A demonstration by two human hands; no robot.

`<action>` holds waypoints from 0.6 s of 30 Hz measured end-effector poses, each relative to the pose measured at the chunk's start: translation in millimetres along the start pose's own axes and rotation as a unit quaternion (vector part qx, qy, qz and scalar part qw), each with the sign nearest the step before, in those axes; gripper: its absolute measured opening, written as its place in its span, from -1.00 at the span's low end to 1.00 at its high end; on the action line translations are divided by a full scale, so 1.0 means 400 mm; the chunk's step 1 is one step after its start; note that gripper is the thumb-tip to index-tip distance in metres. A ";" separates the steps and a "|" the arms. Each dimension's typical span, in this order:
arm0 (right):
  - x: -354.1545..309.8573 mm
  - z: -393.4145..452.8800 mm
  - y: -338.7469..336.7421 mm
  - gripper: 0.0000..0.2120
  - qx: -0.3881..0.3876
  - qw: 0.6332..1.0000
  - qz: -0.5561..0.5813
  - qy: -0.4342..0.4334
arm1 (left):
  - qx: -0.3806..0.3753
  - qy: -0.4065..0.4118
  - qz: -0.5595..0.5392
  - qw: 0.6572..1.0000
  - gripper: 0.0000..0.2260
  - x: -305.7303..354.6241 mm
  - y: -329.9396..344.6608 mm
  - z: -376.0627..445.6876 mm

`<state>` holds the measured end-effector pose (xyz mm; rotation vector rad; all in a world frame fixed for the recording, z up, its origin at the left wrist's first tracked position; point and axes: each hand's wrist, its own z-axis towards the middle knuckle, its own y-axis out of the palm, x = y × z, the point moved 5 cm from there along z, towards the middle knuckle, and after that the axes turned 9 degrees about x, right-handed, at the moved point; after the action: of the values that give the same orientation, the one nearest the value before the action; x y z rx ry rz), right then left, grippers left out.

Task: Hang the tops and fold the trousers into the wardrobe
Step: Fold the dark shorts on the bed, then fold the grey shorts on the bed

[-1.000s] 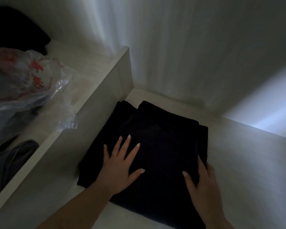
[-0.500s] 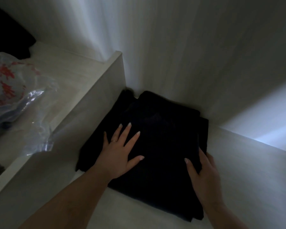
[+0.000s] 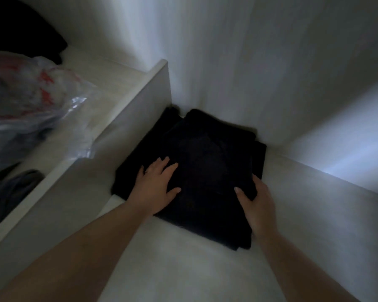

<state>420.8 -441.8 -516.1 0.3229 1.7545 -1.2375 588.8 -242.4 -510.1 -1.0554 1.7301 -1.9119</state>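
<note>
A crumpled clear plastic bag (image 3: 31, 101) with red print lay on the upper left shelf (image 3: 109, 83), bulging with contents too dim to make out. Behind it, in the far corner, sat a dark bundle (image 3: 26, 33). A grey cloth (image 3: 11, 188) lay near the bag at the shelf's front. A white divider (image 3: 127, 127) edged that shelf on its right.

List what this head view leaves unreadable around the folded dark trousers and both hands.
- Folded trousers: dim light hides the layers, so their number is unclear.
- Right hand: fingers wrap the pile's right edge; their tips are hidden behind the cloth.
- Left hand lies flat on top; what is under it is covered.
- Plastic bag: blurred, contents and red print unreadable.
- Grey cloth: cut off by the left edge.
</note>
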 end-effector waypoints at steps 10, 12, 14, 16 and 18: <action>-0.370 -0.300 -0.140 -0.68 -0.094 0.968 0.231 0.004 | 0.138 -0.085 -0.389 0.907 -0.66 0.113 -0.451 -0.342; -0.483 -0.396 -0.174 -0.70 -0.149 0.946 0.285 -0.032 | 0.125 -0.077 -0.386 0.911 -0.70 0.132 -0.569 -0.441; -0.580 -0.499 -0.217 -0.68 -0.201 0.924 0.318 -0.074 | 0.122 -0.068 -0.374 0.917 -0.70 0.148 -0.683 -0.556; -0.653 -0.589 -0.256 -0.69 -0.245 0.903 0.337 -0.105 | 0.137 -0.068 -0.370 0.916 -0.68 0.157 -0.772 -0.660; -0.719 -0.692 -0.289 -0.73 -0.294 0.882 0.338 -0.144 | 0.173 -0.093 -0.354 0.914 -0.68 0.160 -0.858 -0.793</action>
<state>349.2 -180.0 -201.4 0.3262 1.4725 -0.2109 392.6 -1.5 -155.2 -1.8020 0.8961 -2.2974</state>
